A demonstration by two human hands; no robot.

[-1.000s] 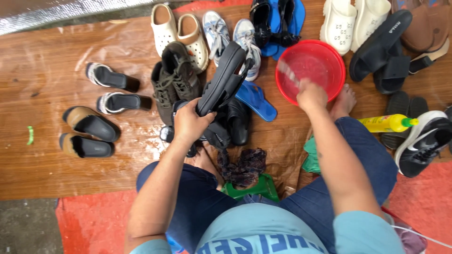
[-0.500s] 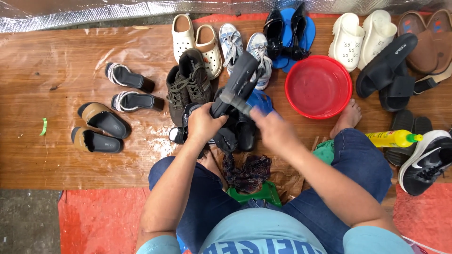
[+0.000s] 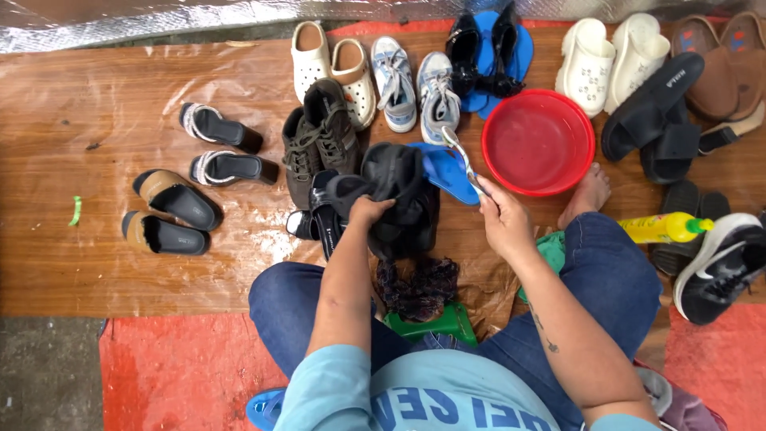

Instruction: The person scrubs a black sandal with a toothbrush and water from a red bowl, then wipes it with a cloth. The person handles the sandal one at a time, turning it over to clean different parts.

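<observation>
While L hand [image 3: 369, 211] grips, black shoe [image 3: 396, 195] lies upright

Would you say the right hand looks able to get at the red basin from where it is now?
Probably yes: the right hand is close beside the red basin with nothing lying between them, though it already holds a thin brush-like tool, so its fingers are not free.

wood-look floor [image 3: 96, 112] (wet sheen), shoes [image 3: 415, 88], red basin [image 3: 538, 142]
</observation>
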